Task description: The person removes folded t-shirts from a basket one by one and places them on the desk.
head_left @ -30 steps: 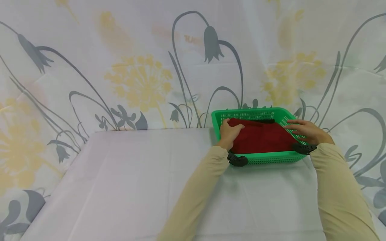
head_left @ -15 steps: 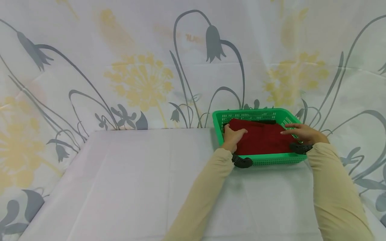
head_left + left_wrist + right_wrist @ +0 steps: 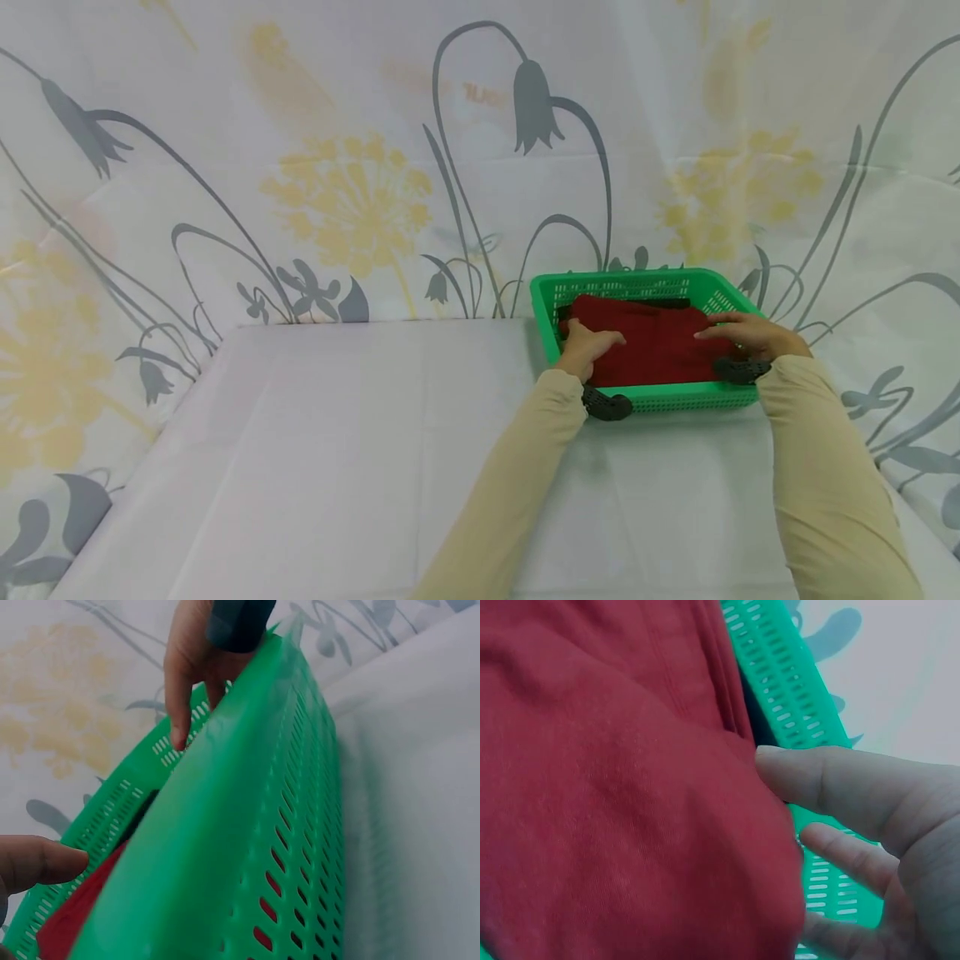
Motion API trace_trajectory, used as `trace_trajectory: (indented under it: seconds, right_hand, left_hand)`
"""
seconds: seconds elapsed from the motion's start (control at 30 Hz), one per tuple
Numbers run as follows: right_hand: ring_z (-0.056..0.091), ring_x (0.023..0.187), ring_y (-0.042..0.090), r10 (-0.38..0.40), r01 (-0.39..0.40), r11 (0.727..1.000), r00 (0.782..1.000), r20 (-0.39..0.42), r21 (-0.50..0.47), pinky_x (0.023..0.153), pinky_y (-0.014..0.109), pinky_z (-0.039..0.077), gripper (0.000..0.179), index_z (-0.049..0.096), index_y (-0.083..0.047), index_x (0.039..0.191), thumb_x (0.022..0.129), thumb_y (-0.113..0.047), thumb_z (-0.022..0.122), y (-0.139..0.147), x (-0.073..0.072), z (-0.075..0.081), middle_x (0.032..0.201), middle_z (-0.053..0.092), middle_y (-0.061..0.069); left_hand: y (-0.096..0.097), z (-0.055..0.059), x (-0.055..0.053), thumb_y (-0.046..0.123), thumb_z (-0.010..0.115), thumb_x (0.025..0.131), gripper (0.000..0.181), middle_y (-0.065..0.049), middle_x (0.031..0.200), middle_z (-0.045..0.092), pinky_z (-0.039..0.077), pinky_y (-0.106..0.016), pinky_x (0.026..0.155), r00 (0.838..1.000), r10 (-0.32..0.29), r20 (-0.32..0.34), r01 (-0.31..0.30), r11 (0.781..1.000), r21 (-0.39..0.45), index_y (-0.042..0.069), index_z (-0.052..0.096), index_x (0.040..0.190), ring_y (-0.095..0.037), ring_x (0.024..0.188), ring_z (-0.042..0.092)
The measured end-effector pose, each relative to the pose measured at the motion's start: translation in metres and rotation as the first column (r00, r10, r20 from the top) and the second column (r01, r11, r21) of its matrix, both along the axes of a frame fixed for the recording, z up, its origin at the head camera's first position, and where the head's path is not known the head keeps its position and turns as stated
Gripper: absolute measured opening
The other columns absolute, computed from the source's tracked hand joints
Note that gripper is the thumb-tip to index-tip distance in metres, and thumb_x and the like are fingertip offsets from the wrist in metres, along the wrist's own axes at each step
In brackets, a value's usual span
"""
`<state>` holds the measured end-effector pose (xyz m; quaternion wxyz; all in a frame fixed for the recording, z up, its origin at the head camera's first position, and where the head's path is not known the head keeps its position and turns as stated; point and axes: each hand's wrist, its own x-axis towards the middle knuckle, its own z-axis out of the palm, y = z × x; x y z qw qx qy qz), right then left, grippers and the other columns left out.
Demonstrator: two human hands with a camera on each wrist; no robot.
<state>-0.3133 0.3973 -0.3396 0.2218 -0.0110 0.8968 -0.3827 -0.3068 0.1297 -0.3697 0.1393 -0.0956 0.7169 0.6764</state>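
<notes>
A folded dark red cloth (image 3: 652,346) lies in a green perforated plastic basket (image 3: 675,393). At the cloth's left end, my left hand (image 3: 588,346) reaches in over the front rim, with its thumb spread away from the fingers over the cloth. My right hand (image 3: 757,335) is at the right end, its fingers extended along the cloth's edge. The right wrist view shows the thumb (image 3: 810,776) against that red edge and the other fingers lower, between cloth and basket wall. Only a thumb (image 3: 45,861) of my left hand shows in the left wrist view; its other fingers are hidden there.
Something black (image 3: 675,302) shows beneath the cloth along the back of the basket. The basket stands on a white-covered table (image 3: 315,450), near a flower-patterned curtain (image 3: 360,167) behind it.
My left hand has shifted slightly right over the cloth, its thumb further in. My right hand has moved left from the basket's right rim to the cloth's edge.
</notes>
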Motion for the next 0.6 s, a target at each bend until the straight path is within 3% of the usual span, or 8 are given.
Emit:
trace_trajectory:
  seconds: [0.17, 0.37, 0.6]
  right_hand:
    - [0.002, 0.132, 0.061, 0.023, -0.023, 0.999, 1.0, 0.002, 0.035, 0.1, 0.069, 0.025, 0.083, 0.008, 0.015, 0.147, 0.098, -0.035, 0.051, 0.0041, 0.003, 0.0019, 0.147, -0.008, 0.041]
    - [-0.002, 0.131, 0.062, 0.016, -0.015, 1.0, 0.999, 0.029, -0.017, 0.102, 0.069, 0.018, 0.085, 0.003, 0.015, 0.147, 0.097, -0.029, 0.055, 0.0096, 0.0037, 0.0003, 0.146, -0.013, 0.042]
    - [-0.005, 0.133, 0.06, 0.01, -0.009, 0.999, 1.0, 0.016, -0.039, 0.103, 0.067, 0.019, 0.088, 0.001, 0.013, 0.148, 0.094, -0.026, 0.059, 0.0065, 0.0037, 0.0002, 0.146, -0.017, 0.041]
  left_hand:
    - [0.0006, -0.0016, -0.0021, 0.018, 0.075, 0.083, 0.086, -0.014, 0.145, 0.036, 0.04, -0.046, 0.1, 1.0, -0.022, -0.003, 0.022, 0.999, -0.033, 0.013, 0.023, 0.151, -0.031, 0.131, 0.035]
    - [0.0024, -0.003, -0.0052, 0.018, 0.075, 0.083, 0.092, -0.012, 0.145, 0.039, 0.038, -0.043, 0.103, 0.998, -0.057, 0.028, 0.059, 0.997, -0.059, 0.013, 0.016, 0.154, -0.03, 0.132, 0.038]
    - [0.0037, -0.0037, -0.0061, 0.018, 0.076, 0.082, 0.092, -0.012, 0.144, 0.04, 0.037, -0.044, 0.103, 0.998, -0.061, 0.024, 0.062, 0.995, -0.072, 0.015, 0.017, 0.153, -0.03, 0.132, 0.036]
